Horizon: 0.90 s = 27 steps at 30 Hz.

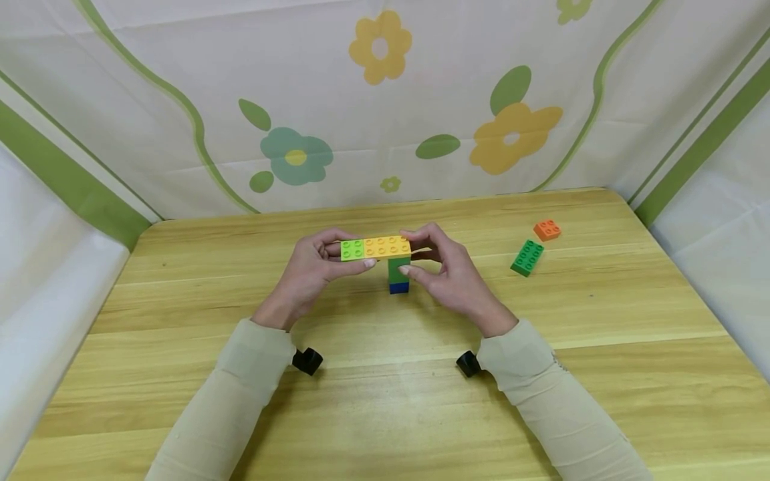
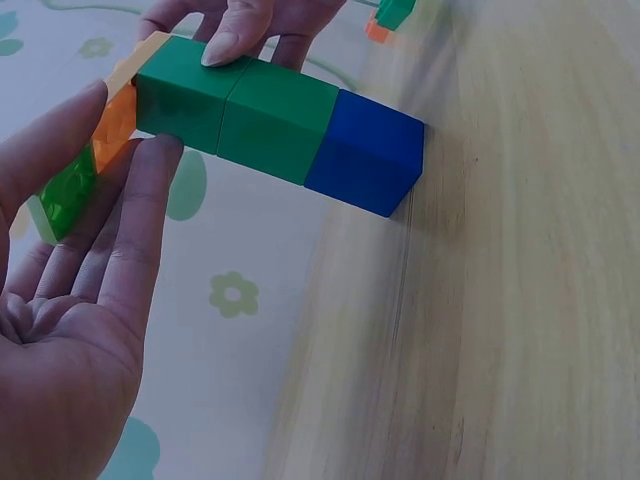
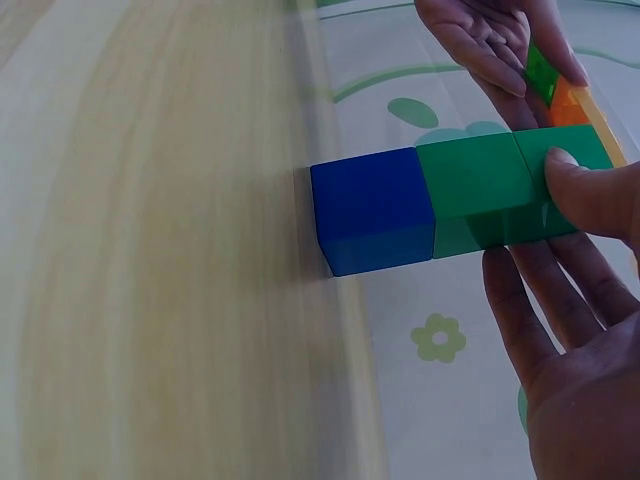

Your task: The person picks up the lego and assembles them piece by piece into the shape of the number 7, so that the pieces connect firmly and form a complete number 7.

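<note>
A column of toy building bricks stands upright between the hands: a blue brick (image 3: 372, 212) at the bottom, a lower green brick (image 2: 278, 120) and an upper green brick (image 2: 190, 92) above it. Across the top lies a yellow-orange brick (image 1: 387, 246), reaching left past the column. At its left end is a light green brick (image 1: 351, 250). My left hand (image 1: 307, 270) grips the light green brick, thumb in front and fingers behind, its thumb tip at the yellow-orange one. My right hand (image 1: 451, 274) pinches the upper green brick. Whether the blue brick touches the table I cannot tell.
On the wooden table (image 1: 373, 414), a loose green brick (image 1: 527, 258) and an orange brick (image 1: 547, 230) lie to the right, near the back. A flowered white cloth (image 1: 385, 120) hangs behind the table. Black wrist devices (image 1: 309, 361) stick out from both sleeves.
</note>
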Available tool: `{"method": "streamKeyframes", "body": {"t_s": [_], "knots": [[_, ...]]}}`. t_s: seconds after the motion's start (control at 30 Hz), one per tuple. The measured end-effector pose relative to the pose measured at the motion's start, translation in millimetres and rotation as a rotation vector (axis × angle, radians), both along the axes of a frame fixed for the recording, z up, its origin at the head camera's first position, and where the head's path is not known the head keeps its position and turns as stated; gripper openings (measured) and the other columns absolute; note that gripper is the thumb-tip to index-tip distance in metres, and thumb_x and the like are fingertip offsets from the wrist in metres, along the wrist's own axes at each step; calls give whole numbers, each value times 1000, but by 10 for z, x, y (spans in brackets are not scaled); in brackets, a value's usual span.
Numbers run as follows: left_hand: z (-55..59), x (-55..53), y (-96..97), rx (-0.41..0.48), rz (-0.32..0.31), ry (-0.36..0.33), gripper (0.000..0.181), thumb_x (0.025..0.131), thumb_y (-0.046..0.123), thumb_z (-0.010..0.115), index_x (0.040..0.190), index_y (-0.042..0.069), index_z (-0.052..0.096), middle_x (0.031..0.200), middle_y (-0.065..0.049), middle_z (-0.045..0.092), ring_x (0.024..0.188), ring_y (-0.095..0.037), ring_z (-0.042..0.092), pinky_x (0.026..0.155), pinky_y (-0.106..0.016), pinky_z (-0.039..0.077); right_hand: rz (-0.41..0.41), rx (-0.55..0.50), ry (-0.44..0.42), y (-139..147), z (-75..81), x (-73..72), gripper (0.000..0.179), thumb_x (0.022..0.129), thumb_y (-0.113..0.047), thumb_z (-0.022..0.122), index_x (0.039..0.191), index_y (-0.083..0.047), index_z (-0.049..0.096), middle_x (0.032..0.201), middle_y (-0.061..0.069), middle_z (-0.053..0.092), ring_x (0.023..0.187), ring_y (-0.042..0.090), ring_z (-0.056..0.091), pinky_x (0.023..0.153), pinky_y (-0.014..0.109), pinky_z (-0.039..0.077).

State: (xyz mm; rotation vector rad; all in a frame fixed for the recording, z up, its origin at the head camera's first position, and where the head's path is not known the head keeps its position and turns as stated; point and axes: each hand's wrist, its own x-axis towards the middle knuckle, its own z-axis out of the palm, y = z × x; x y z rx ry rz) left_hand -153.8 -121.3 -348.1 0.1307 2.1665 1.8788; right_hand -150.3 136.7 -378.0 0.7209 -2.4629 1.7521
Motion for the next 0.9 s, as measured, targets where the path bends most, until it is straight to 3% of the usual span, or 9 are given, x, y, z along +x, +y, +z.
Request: {"method": "streamKeyframes", "body": {"t_s": [0.57,0.9], "knots": [[-29,9,-1,-18,-12,7,48,90,14,89,136,11,73,123,-10,80,107,-19,77,91,-27,63,0,6,0,12,-16,20,36,96,3,77,125,-7,58,153,13,63,128,32,68,112,50,57],[-29,10,-14,-18,-15,1,49,90,15,89,136,11,73,123,-9,80,108,-19,77,92,-28,62,0,6,8,2,-15,11,39,95,4,78,128,-7,58,145,11,66,127,31,68,112,48,57]]}}
